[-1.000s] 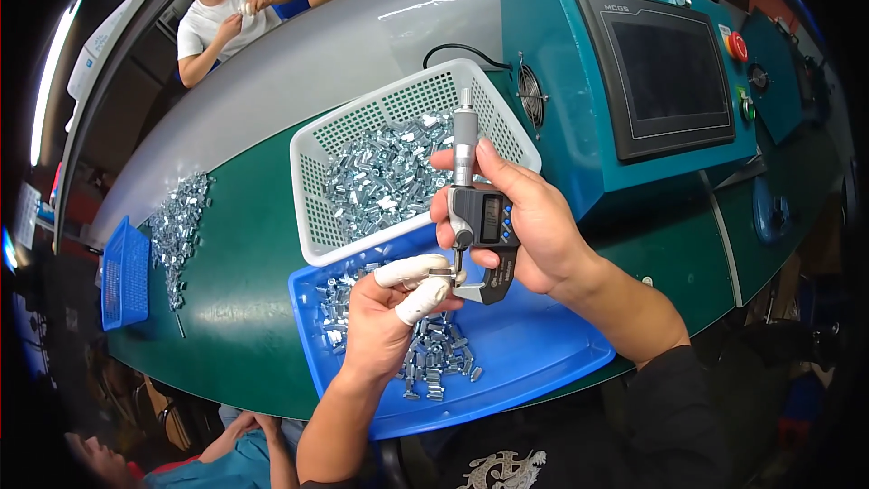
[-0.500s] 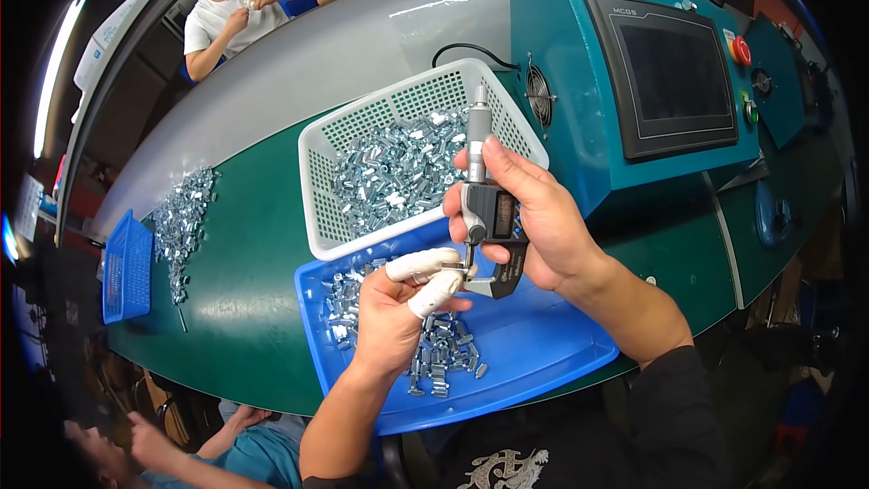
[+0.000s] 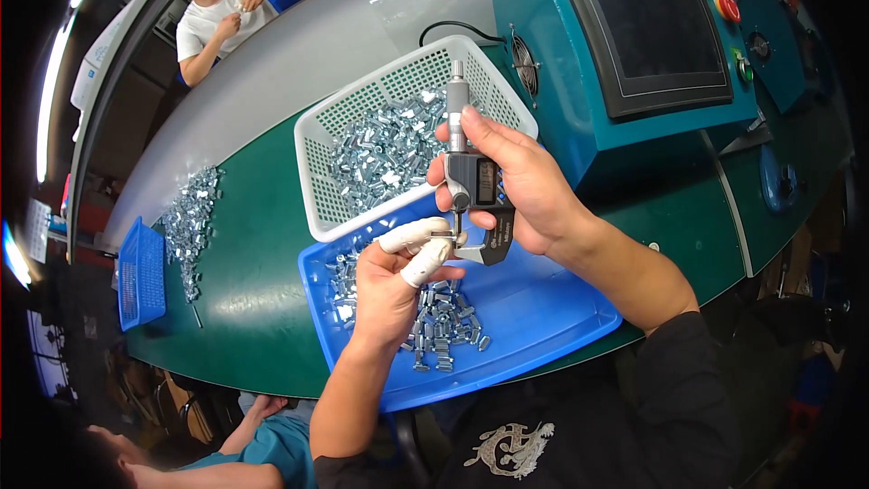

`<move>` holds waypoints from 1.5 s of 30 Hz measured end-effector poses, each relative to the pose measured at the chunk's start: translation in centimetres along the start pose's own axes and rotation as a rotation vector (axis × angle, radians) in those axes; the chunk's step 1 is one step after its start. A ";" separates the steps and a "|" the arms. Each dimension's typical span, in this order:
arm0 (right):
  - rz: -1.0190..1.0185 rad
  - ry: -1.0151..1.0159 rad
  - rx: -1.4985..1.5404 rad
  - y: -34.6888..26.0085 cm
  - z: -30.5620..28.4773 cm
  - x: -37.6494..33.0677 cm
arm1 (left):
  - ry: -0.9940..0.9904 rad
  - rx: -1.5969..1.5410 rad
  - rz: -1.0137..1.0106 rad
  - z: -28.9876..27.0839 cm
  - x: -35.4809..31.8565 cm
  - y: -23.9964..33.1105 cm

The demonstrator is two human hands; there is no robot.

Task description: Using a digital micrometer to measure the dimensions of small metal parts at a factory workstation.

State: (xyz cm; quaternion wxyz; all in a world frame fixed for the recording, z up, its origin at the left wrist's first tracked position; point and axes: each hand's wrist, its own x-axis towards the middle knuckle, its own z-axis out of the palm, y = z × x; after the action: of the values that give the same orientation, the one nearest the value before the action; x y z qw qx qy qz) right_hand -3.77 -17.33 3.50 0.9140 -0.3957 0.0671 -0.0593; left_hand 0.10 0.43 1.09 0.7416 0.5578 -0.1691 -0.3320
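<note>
My right hand (image 3: pixel 534 186) is wrapped round a digital micrometer (image 3: pixel 477 190), thumb along its upper barrel, with the small display facing up. The micrometer's frame points down over the blue tray. My left hand (image 3: pixel 385 299) wears white finger covers on thumb and forefinger. Those two fingers pinch a small metal piece (image 3: pixel 442 234) at the micrometer's measuring gap, so most of the piece is hidden. Below, the blue tray (image 3: pixel 552 308) holds many small silvery metal pieces (image 3: pixel 444 330) in its left half.
Behind the tray stands a white basket (image 3: pixel 312 177) full of similar pieces. A loose heap (image 3: pixel 192 217) and a small blue basket (image 3: pixel 142 276) lie at the left. A teal machine with a screen (image 3: pixel 656 41) stands right. One person (image 3: pixel 222 14) sits opposite, another (image 3: pixel 262 453) lower left.
The whole view has shifted slightly, so the trays and both hands sit higher. My grip on the micrometer and the metal piece looks the same. The person at lower left has lowered a raised hand.
</note>
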 end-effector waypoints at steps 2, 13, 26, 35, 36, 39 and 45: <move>0.011 -0.002 -0.002 0.0 0.5 -0.5 | 0.019 0.006 -0.010 -0.2 -0.3 -0.1; -0.068 0.082 -0.145 -0.3 -0.4 -1.8 | -0.037 0.172 -0.106 0.2 0.8 -0.9; 0.130 0.061 -0.106 0.3 -0.9 -2.2 | 0.549 1.144 0.565 -3.2 7.7 0.9; 0.161 0.075 -0.108 0.8 -1.6 -1.7 | 0.089 1.785 0.113 -0.8 2.2 -3.0; 0.157 0.069 -0.120 0.9 -1.5 -1.6 | 0.108 1.764 0.142 -1.0 2.3 -2.9; 0.159 0.087 -0.135 1.0 -1.8 -1.5 | 0.120 1.775 0.218 -1.8 2.5 -3.4; 0.174 0.080 -0.119 1.5 -1.9 -1.4 | 0.147 1.820 0.186 -2.8 2.1 -2.8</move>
State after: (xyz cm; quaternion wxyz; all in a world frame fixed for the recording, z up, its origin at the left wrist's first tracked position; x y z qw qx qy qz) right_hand -5.41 -17.46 1.25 0.8871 -0.4394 0.1411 0.0089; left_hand 2.46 0.54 -2.70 0.0486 0.9305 -0.3620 0.0265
